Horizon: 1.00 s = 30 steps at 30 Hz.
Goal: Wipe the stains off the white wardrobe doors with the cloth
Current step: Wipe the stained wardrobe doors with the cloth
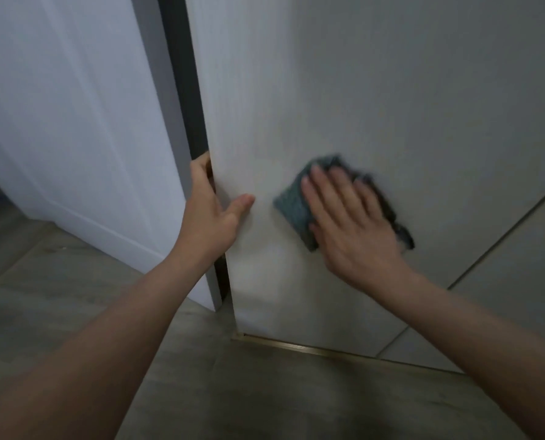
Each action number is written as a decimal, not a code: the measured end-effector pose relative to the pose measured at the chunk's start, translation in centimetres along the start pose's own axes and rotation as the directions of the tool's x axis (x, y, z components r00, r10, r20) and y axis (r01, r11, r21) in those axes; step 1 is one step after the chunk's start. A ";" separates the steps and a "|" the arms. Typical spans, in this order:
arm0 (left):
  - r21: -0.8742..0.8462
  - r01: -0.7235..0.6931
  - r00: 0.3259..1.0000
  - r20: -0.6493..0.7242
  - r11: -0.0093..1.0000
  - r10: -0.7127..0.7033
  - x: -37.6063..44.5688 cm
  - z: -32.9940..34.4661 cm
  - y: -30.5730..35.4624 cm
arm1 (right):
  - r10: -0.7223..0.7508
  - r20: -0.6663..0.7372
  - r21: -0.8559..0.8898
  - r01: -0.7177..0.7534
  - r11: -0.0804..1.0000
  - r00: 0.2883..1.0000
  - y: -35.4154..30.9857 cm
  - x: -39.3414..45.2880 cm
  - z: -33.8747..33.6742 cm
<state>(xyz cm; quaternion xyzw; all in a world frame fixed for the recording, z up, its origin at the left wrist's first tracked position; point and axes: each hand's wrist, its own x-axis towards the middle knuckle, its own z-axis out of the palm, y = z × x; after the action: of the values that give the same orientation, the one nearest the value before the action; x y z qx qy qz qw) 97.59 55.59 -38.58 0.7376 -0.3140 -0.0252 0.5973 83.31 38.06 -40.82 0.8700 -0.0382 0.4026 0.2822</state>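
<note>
My right hand (353, 223) lies flat on the white wardrobe door (375, 90), fingers straight and spread, pressing a blue-grey cloth (291, 204) against the panel. The cloth sits low on the door, at about five o'clock from the middle of the view, and shows past my fingers at nine o'clock and again, darker and blurred, at three o'clock beside my palm. My left hand (210, 214) holds the door's left edge: the fingers curl round behind the edge and out of sight, while the thumb lies straight across the front face, pointing towards the cloth but well short of touching it. A dark strip (185, 90) runs up the edge of the door from where my fingers grip. At nine o'clock from it stands another white door (68, 106), swung at an angle. At four o'clock a thin seam (505, 233) divides my panel from the next wardrobe door (525, 296). A brass-coloured floor track (299, 346) runs under the door's bottom edge, and the grey floor (233, 401) lies at six o'clock.
</note>
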 end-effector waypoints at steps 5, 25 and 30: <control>-0.029 -0.013 1.000 0.025 0.999 0.014 -0.5 -0.9 -1.0 | 0.229 -0.100 -0.019 -0.231 0.973 0.968 -0.6 4.5 -1.3; -0.065 0.170 0.984 0.054 0.983 -0.167 -4.0 0.0 -9.0 | 0.002 0.007 0.037 -0.002 0.999 1.000 -8.2 -0.9 4.0; -0.029 0.126 0.992 0.006 0.992 -0.126 -4.4 1.0 -10.1 | -0.029 -0.004 0.044 0.029 0.999 1.000 -11.3 -4.6 7.5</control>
<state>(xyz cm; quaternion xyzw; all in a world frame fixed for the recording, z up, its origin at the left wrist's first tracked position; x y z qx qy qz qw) 98.07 57.78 -49.44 0.7470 -0.2675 -0.0692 0.6047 88.60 42.88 -53.24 0.8757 -0.0161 0.4007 0.2690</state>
